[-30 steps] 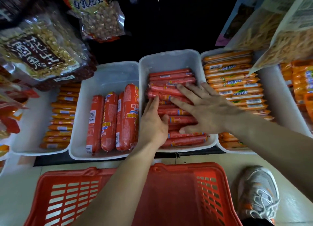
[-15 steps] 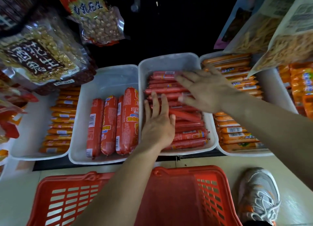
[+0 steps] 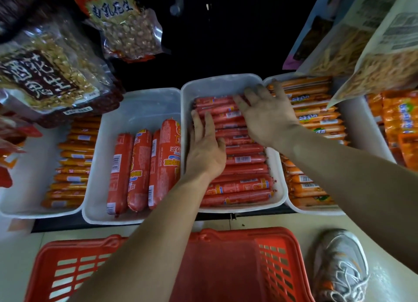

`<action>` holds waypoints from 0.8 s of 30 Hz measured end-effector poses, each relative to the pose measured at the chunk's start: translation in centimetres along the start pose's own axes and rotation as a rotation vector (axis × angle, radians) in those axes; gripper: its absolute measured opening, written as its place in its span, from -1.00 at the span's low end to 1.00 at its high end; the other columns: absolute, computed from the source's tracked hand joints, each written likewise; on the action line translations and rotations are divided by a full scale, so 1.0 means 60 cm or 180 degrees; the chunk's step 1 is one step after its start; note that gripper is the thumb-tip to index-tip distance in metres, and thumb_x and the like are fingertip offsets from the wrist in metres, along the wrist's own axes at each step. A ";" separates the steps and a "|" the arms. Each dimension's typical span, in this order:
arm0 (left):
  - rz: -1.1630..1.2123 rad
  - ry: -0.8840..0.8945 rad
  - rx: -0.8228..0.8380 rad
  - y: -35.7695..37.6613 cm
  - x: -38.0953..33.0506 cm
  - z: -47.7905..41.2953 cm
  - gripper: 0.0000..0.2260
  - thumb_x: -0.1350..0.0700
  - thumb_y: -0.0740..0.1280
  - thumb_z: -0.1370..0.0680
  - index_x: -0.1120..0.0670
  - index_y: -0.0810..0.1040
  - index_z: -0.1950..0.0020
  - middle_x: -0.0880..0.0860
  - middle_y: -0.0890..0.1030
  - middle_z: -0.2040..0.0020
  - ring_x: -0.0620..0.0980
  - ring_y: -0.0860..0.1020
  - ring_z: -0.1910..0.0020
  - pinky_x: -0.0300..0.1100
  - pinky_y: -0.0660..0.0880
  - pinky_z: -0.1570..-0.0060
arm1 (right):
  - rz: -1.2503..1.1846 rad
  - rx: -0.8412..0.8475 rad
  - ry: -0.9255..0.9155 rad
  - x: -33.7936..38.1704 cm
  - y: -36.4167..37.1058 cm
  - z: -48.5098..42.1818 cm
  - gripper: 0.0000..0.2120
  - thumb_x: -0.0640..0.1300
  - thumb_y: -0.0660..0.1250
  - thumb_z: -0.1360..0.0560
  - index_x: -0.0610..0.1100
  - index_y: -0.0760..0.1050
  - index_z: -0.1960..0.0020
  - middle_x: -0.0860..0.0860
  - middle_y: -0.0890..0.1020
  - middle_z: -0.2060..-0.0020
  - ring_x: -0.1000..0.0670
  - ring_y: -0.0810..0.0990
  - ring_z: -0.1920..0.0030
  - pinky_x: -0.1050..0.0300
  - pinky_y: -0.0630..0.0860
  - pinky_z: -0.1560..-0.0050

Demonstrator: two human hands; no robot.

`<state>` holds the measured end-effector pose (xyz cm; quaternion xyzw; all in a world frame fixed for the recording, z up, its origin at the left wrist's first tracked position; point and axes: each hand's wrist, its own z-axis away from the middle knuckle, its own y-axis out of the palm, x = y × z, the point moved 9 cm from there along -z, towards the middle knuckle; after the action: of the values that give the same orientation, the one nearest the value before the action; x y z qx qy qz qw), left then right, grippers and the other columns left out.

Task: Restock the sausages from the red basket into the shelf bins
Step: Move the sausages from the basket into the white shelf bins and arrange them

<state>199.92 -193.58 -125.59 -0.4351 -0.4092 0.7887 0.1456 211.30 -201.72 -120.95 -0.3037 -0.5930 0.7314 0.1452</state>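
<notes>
A white shelf bin (image 3: 222, 82) in the middle holds several thin red sausages (image 3: 239, 185) laid crosswise in a stack. My left hand (image 3: 204, 151) lies flat on the left part of that stack, fingers spread and pointing away from me. My right hand (image 3: 265, 115) rests palm down on the far sausages, fingers apart, gripping nothing. The red basket (image 3: 226, 265) stands on the floor below the shelf; no sausages show in its visible part, and my forearms cover some of it.
Left of the middle bin, a white bin (image 3: 140, 107) holds three thick red sausages (image 3: 142, 168). Bins of orange sausages stand at far left (image 3: 72, 163) and right (image 3: 314, 114). Snack bags (image 3: 49, 75) hang above on both sides. A grey shoe (image 3: 341, 265) stands beside the basket.
Both hands have slid away from me over the red sausages toward the bin's back. The right hand moved from the front of the stack to its far end.
</notes>
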 end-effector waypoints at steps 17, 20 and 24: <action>-0.0697 0.0236 -0.0088 -0.019 -0.031 -0.069 -0.45 -0.04 -0.01 -0.71 -0.08 -0.24 -0.61 -0.03 -0.31 -0.61 0.09 -0.32 -0.57 -0.06 -0.20 -0.50 | -0.1388 -0.0094 -0.0009 -0.018 0.010 0.022 -0.53 -0.01 0.10 -0.61 0.09 0.33 -0.51 0.04 0.28 -0.54 -0.08 0.17 -0.54 -0.22 -0.02 -0.54; -0.0525 0.0261 0.0015 -0.026 -0.036 -0.086 -0.43 -0.01 0.03 -0.71 -0.09 -0.24 -0.61 -0.03 -0.30 -0.61 0.03 -0.31 -0.57 0.00 -0.16 -0.56 | -0.0742 0.0275 -0.0125 -0.017 0.030 0.019 -0.42 0.26 -0.10 -0.62 0.10 0.11 -0.59 0.03 -0.02 -0.62 -0.06 -0.13 -0.60 -0.26 -0.22 -0.53; 0.0112 0.0209 -0.0030 -0.020 -0.015 -0.036 -0.37 -0.02 0.13 -0.68 -0.16 -0.21 -0.61 -0.13 -0.29 -0.60 -0.05 -0.25 -0.58 0.04 -0.08 -0.57 | -0.0729 0.0238 0.0023 -0.019 0.021 -0.007 -0.39 0.25 -0.04 -0.60 0.01 0.16 -0.58 -0.03 0.06 -0.61 -0.11 -0.10 -0.59 -0.26 -0.13 -0.54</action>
<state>202.00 -192.24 -124.77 -0.4685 -0.4003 0.7745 0.1430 212.65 -202.34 -121.92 -0.2310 -0.5956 0.7306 0.2412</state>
